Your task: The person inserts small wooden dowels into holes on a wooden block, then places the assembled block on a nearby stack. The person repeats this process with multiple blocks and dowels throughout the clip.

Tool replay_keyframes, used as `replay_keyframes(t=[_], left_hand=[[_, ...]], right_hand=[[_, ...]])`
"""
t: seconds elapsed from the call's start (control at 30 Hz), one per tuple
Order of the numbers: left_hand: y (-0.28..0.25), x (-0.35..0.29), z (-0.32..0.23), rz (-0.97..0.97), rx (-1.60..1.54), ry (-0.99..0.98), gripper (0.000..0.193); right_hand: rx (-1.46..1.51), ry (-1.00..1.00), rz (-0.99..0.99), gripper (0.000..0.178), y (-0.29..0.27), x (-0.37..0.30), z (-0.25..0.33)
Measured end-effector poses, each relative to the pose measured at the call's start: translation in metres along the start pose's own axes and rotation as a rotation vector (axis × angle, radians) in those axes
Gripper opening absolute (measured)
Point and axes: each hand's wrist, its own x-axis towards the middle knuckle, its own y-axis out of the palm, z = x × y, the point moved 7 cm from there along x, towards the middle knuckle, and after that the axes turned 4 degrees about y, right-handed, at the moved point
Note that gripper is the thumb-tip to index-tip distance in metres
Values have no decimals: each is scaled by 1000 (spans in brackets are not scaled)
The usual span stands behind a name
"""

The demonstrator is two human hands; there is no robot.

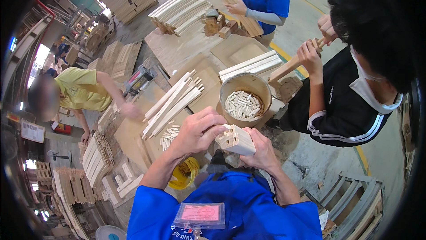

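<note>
The pale wooden piece (242, 143) was held up in front of the person's body, its end, with round holes, tilted toward the left hand. The right hand (261, 149) was wrapped around its far side, fingers curled firmly. The left hand (198, 129) was nearly closed at the holed end, thumb and fingertips drawn together; whether a dowel sat between them could not be told.

Just beyond was a bucket (246, 79) of short dowels (243, 106); more loose dowels (170, 137) lay on the work surface, near long rails (171, 102). A yellow bucket (195, 165) stood below the left forearm.

The likeliest trouble was a dowel entering a hole crooked, should the piece twist in its one-handed, unsupported hold. A loosened grip could drop it. Farther right, a co-worker's long wooden bar (284, 68) could knock the bucket if swung low.
</note>
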Motion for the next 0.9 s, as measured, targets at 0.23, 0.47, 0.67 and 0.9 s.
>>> replay_keyframes(t=[0.23,0.47,0.67,0.9], left_hand=[[3,-7,-1,178,18,-99,7],[14,-26,-17,339,412,0,13],[9,-31,5,356,215,45,19],[-17,-86,125,-824,-952,-546,50]], right_hand=[[-79,-43,19,66,10,-5,1],[-115,-48,30,65,13,-13,3],[-24,11,119,66,28,-14,1],[103,88,90,70,29,-9,-32]])
